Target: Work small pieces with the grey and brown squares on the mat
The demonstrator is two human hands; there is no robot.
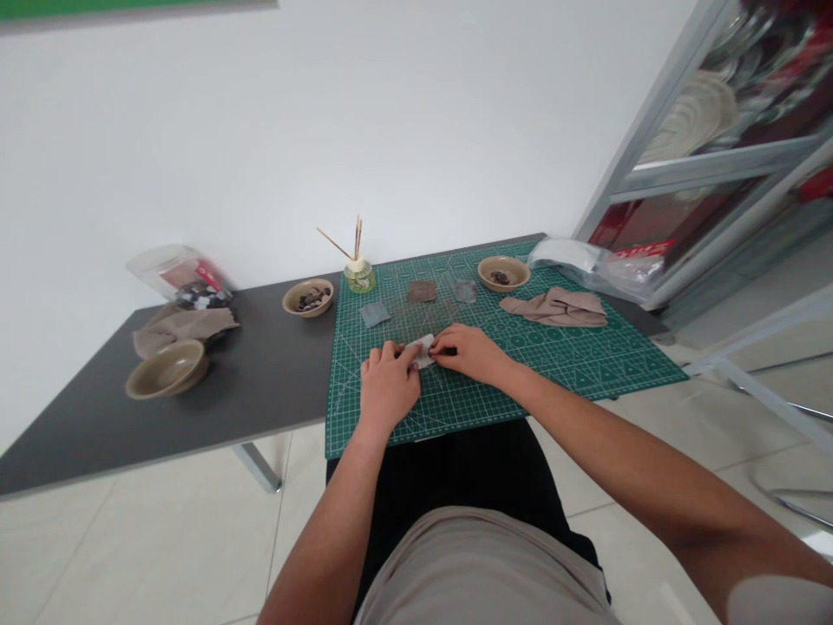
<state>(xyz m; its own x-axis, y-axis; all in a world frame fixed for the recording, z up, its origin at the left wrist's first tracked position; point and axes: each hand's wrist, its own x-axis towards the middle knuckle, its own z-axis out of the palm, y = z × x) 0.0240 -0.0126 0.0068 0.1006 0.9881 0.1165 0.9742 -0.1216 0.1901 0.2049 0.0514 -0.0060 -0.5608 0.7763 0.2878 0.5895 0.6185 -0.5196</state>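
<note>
My left hand (pixel 389 382) presses a small pale square piece (pixel 425 340) onto the green cutting mat (pixel 377 417), its thumb and index finger on the piece. Beside it, my right hand (pixel 472 351) has its fingers pinched together at the right edge of that piece. Something small and dark may be between these fingertips, but it is too small to tell. Just beyond the hands lie a light grey square (pixel 375 313), a brown square (pixel 422 291) and a darker grey square (pixel 466 291). Brownish smears mark the mat between them.
A bowl (pixel 489 283) with small dark bits and a crumpled brown cloth (pixel 560 308) are on the right. A reed diffuser (pixel 360 276) stands at the back. Leftward are a bowl of stones (pixel 290 304), another bowl (pixel 162 382), a cloth (pixel 175 328) and a plastic bag (pixel 173 265).
</note>
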